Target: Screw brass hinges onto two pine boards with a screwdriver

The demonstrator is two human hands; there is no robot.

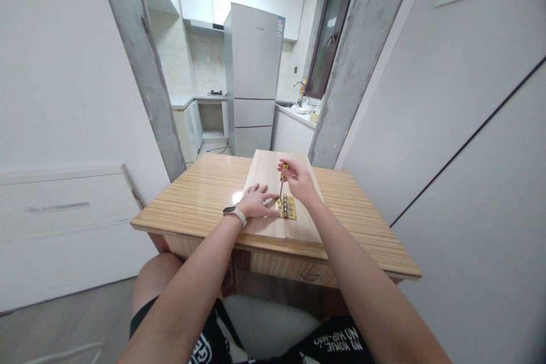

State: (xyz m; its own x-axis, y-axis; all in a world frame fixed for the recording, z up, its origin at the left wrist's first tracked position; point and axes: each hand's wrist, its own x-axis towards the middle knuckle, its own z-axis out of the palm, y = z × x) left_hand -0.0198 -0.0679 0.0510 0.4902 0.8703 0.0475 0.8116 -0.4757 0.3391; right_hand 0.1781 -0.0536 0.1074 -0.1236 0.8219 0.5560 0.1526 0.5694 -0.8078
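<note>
A brass hinge [291,208] lies unfolded across the seam between two pale wooden boards [268,169]. My right hand [299,182] is closed around the yellow and black handle of a screwdriver [284,172], whose shaft points down at the upper part of the hinge's left leaf. Whether a screw sits under its tip is too small to tell. Flat on the left board rests my left hand [257,203], fingers spread, thumb and forefinger at the left edge of the hinge. A watch with a pale strap is on the left wrist.
The boards lie on a wood-grain table [205,193] with a drawer [294,269] at its front. Concrete-edged walls stand on both sides. Beyond the table are a fridge [255,57], a sink counter [294,119] and white cabinets. A pale seat [268,318] is below.
</note>
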